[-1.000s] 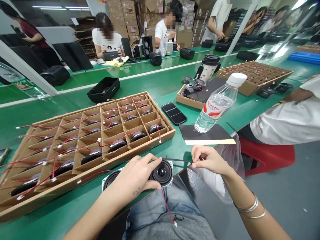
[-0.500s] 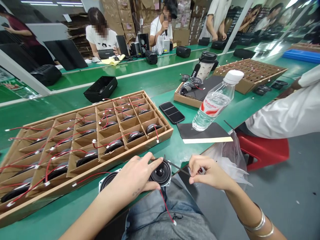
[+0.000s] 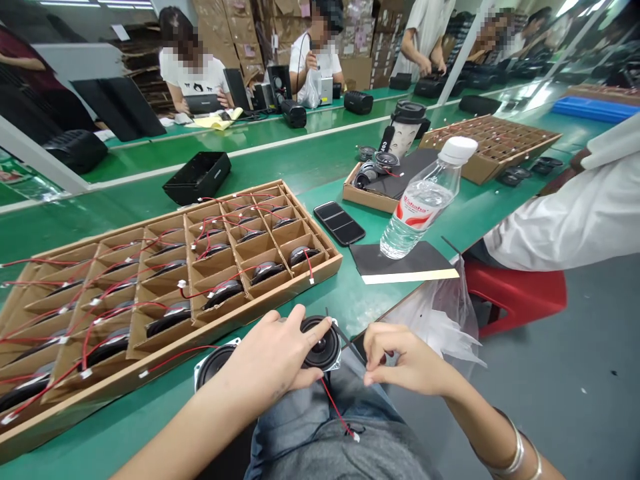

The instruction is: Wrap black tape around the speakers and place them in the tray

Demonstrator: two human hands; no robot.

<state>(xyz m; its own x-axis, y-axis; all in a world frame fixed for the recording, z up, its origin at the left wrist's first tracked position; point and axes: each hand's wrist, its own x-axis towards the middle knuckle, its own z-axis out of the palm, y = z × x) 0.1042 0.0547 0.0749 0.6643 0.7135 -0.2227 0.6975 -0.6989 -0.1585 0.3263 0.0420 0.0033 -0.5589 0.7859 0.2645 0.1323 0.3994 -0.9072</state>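
Note:
A round black speaker (image 3: 327, 352) with a metal frame lies at the table's near edge, above my lap. My left hand (image 3: 280, 343) grips it, index finger across the cone and thumb at the lower rim. A red wire with a white plug hangs from the speaker. Along its upper right edge runs a thin black strip (image 3: 345, 335), slanting toward my right hand (image 3: 407, 360), whose fingers are pinched at the strip's loose end; the exact contact is hard to see. Partly under my left forearm sits a second speaker (image 3: 213, 367).
A divided cardboard tray (image 3: 240, 313) with several wired speakers fills the left. Behind my hands are a phone (image 3: 340, 223), a water bottle (image 3: 417, 210) on a black sheet (image 3: 435, 260) and a shallow box (image 3: 367, 198). A co-worker's sleeve (image 3: 565, 207) is at right.
My right hand has come left and slightly down, closer to the speaker. The black strip's visible part is shorter and steeper. My left hand stays on the speaker; the view has shifted slightly.

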